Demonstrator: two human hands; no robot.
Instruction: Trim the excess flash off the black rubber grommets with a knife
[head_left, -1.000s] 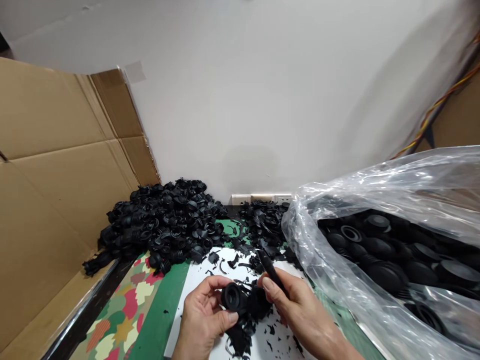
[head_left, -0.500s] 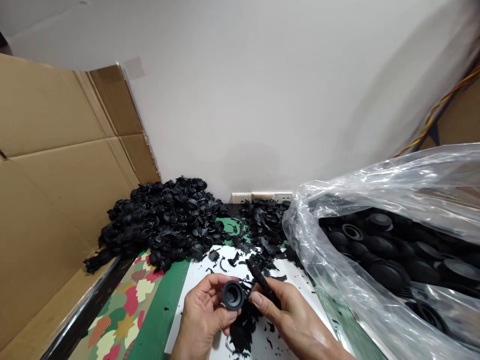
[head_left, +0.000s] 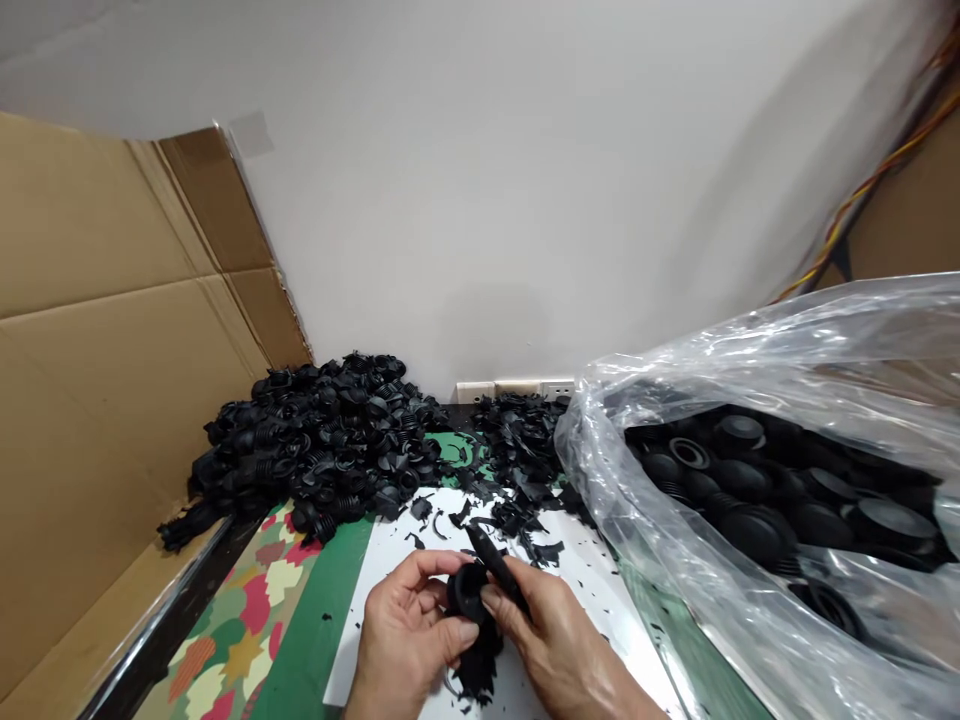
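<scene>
My left hand [head_left: 405, 630] holds a round, hollow black rubber part [head_left: 466, 594] between thumb and fingers, its opening tilted upward. A slim black pen-shaped tool [head_left: 491, 556] lies in the closed grip of my right hand [head_left: 559, 635]; one end points up and away, and the other is hidden. The right thumb tip is at the rubber part's rim. Beneath both hands, black rubber scraps [head_left: 474, 672] lie heaped on a white sheet [head_left: 360, 655].
A large pile of black rubber parts [head_left: 330, 440] rises at back left beside a cardboard sheet [head_left: 135, 230]. Trimmed scraps [head_left: 521, 435] gather before the wall sockets [head_left: 517, 388]. At right, a clear plastic bag [head_left: 600, 440] holds many rounded black parts [head_left: 742, 480].
My right hand has moved left, bringing its thumb and the tool up against the rubber part. The part has turned, so less of its opening shows. The view has shifted slightly.
</scene>
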